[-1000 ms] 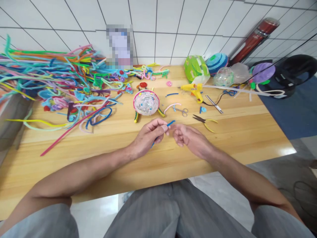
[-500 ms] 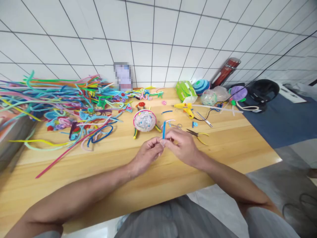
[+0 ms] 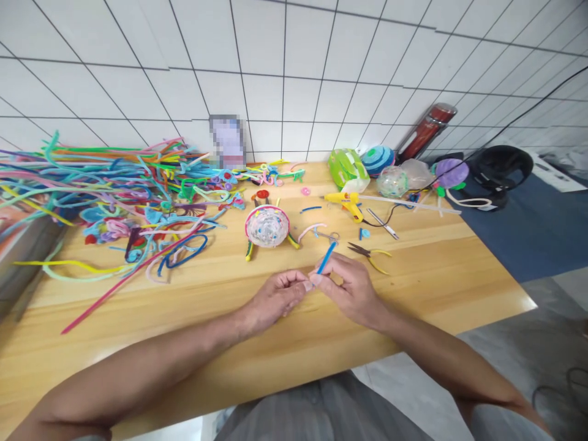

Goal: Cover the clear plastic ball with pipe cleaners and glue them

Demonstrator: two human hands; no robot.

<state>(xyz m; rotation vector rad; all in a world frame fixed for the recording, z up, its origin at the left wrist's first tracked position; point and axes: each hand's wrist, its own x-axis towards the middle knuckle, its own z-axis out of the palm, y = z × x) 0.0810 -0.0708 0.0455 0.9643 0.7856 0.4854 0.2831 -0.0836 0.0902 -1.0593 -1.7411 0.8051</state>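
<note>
A short blue pipe cleaner (image 3: pixel 326 257) stands up at a slant from between my two hands, leaning to the right. My right hand (image 3: pixel 353 291) pinches it between thumb and forefinger. My left hand (image 3: pixel 282 295) is closed at its lower end, fingertips against those of the right; that end is hidden by the fingers. Beyond my hands sits a round clear bowl-like piece (image 3: pixel 267 226) with a pink rim, resting on the yellow-and-green handles of a tool (image 3: pixel 248 251). Scissors (image 3: pixel 328 235) lie just past my right hand, and yellow-handled pliers (image 3: pixel 370 252) lie to its right.
A big heap of coloured pipe cleaners (image 3: pixel 114 177) covers the table's left side. A yellow glue gun (image 3: pixel 346 203) with a black cord lies behind the pliers. Along the tiled wall are a phone (image 3: pixel 228 141), wrapped balls (image 3: pixel 377 160) and a red flask (image 3: pixel 427 131).
Both hands have come slightly nearer to me and to the right. The blue pipe cleaner has gone from nearly upright to leaning right.
</note>
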